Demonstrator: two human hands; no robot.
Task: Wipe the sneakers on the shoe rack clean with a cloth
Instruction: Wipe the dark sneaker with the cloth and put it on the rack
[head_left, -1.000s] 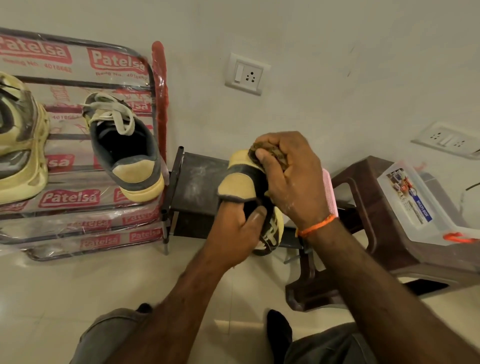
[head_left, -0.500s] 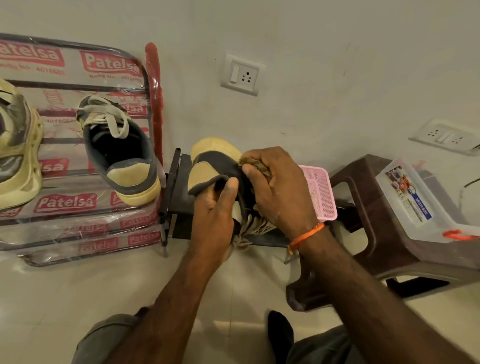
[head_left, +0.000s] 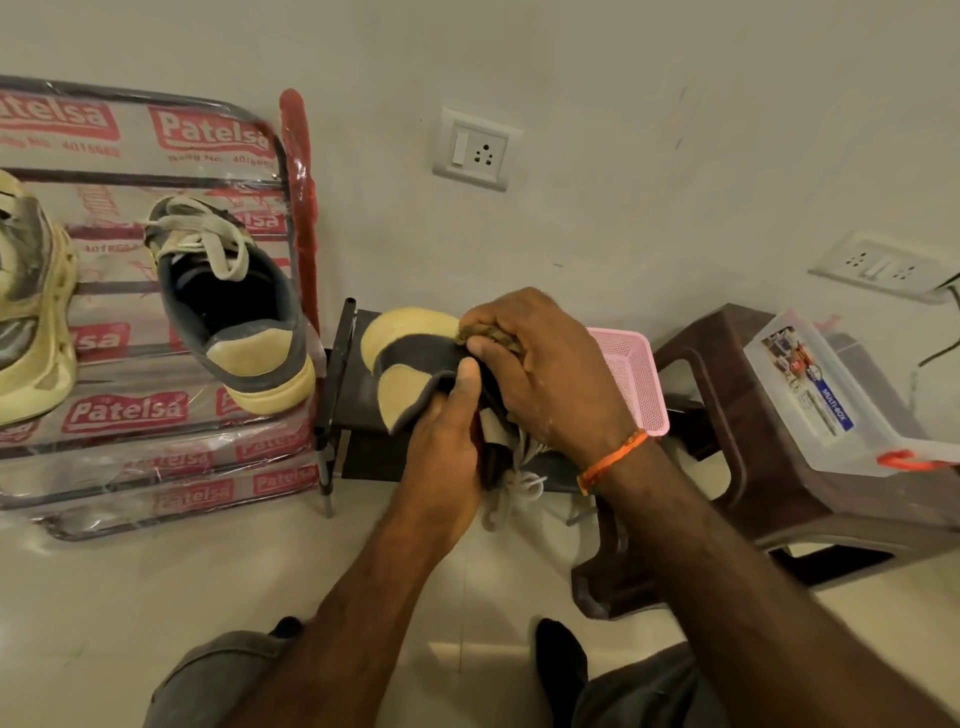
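Gripping a grey and yellow sneaker (head_left: 415, 364) from below, the left hand (head_left: 441, 457) has its thumb up along the heel side, while the right hand (head_left: 545, 379) curls round a brown cloth (head_left: 488, 332) pressed on the shoe's upper, laces dangling under the wrist. Just behind sit a small dark stand (head_left: 358, 441) and a pink basket (head_left: 634, 379). Right of them is a brown stool (head_left: 737, 467) carrying a clear box (head_left: 810, 395). Far left, the shoe rack (head_left: 156, 441) holds the matching sneaker (head_left: 234, 306) and a yellow shoe (head_left: 31, 312)
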